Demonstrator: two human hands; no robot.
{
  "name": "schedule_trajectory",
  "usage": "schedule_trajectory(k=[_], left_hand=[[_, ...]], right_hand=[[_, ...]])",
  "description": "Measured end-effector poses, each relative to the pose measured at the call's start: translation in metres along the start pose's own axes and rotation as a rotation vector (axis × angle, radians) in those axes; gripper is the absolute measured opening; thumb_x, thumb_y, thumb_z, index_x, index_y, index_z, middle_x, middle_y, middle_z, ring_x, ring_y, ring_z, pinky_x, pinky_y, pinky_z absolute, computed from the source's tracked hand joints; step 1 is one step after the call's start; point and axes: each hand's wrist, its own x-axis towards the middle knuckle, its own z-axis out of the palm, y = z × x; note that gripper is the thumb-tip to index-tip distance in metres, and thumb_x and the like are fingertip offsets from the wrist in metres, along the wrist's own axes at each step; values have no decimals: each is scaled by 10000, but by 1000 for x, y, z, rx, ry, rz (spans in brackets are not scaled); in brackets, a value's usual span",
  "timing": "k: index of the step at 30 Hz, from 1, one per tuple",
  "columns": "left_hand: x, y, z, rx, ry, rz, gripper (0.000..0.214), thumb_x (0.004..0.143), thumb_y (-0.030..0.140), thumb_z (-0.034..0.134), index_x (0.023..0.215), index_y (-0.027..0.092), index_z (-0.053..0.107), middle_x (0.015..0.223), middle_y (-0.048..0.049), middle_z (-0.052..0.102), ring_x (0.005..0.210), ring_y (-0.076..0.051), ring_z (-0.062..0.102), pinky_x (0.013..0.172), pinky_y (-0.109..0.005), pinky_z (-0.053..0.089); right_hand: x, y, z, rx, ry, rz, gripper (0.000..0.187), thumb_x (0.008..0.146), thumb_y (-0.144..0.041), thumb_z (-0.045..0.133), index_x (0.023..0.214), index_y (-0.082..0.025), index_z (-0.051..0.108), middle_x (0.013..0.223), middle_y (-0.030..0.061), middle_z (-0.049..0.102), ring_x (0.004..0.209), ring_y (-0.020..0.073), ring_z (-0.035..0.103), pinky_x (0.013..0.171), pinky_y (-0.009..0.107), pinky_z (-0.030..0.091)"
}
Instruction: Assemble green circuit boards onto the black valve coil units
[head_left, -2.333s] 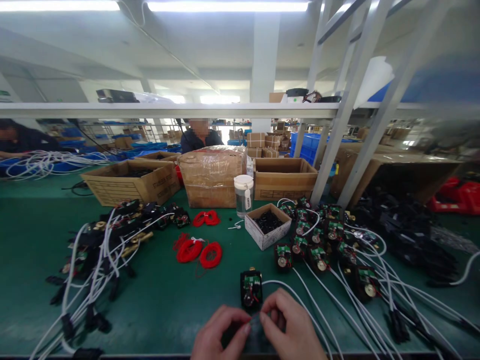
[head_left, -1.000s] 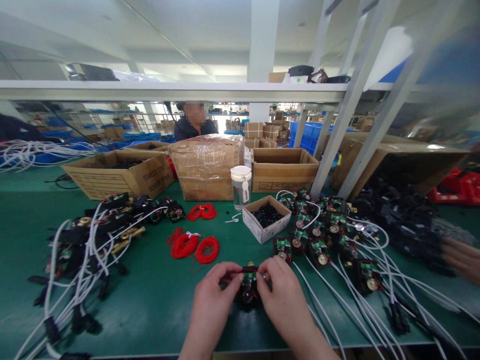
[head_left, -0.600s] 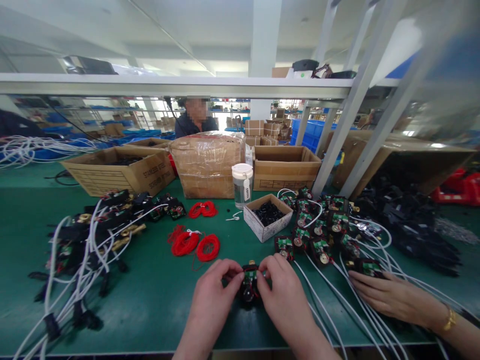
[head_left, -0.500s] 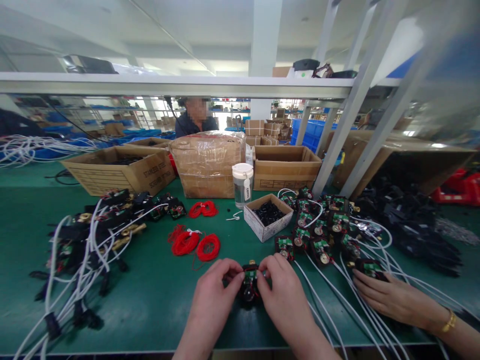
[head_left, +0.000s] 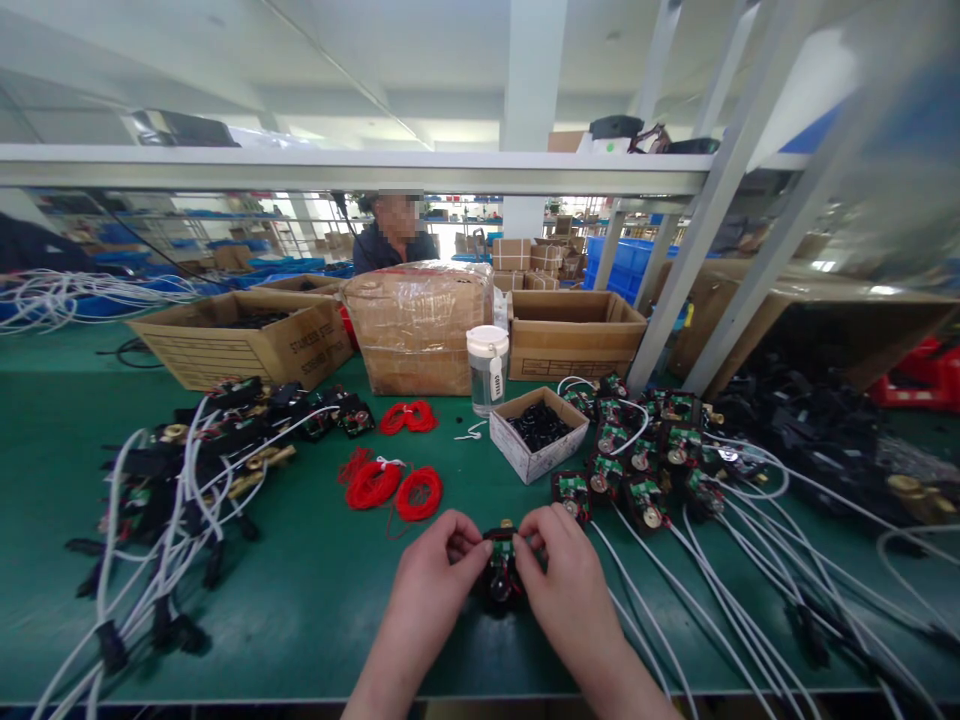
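Note:
A small black housing with a green circuit board (head_left: 501, 578) lies on the green tabletop, close to the front edge. My left hand (head_left: 435, 570) has thumb and forefinger pinched at its left side, by the upper corner. From the right, my right hand (head_left: 566, 572) pinches at the opposite side in the same way. A brass fitting (head_left: 507, 525) sticks out at the housing's far end, and thin red wires show inside it. Whether the fingertips hold a wire or only the housing's edges is too small to make out.
Similar housings with white cables (head_left: 645, 500) crowd the right; another pile (head_left: 187, 460) lies left. Red wire coils (head_left: 418, 494) sit between. Beyond them stand a small box of black parts (head_left: 559, 462), a lidded bottle (head_left: 487, 380) and cardboard boxes (head_left: 412, 345). A metal shelf frame (head_left: 679, 290) rises right.
A co-worker's hand, which held another housing at the right, has left the view with it. Brass fittings and cable now show at the far right. My hands have barely moved.

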Motion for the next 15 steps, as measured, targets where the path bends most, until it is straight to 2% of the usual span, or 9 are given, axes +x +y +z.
schedule_trajectory(k=[4,8,15], left_hand=[[3,-4,0,-148,-64,-59,248,688,413,703,736,202,582,616,45,579,616,-156,552,602,-260,422],[2,-6,-3,-219,-131,-82,302,707,466,712,754,194,589,628,43,578,628,-153,546,606,-258,415],[0,-16,0,-208,-86,-92,297,713,476,687,751,203,579,618,46,556,620,-155,515,600,-261,393]], right_hand=[[0,2,1,34,-10,19,163,928,-77,540,848,-219,534,867,8,544,819,194,551,737,319,404],[0,4,2,82,-16,38,142,922,-88,548,861,-217,543,864,6,547,808,191,549,735,319,414],[0,6,4,110,-1,14,134,915,-95,551,863,-219,549,854,2,545,789,189,543,723,320,415]])
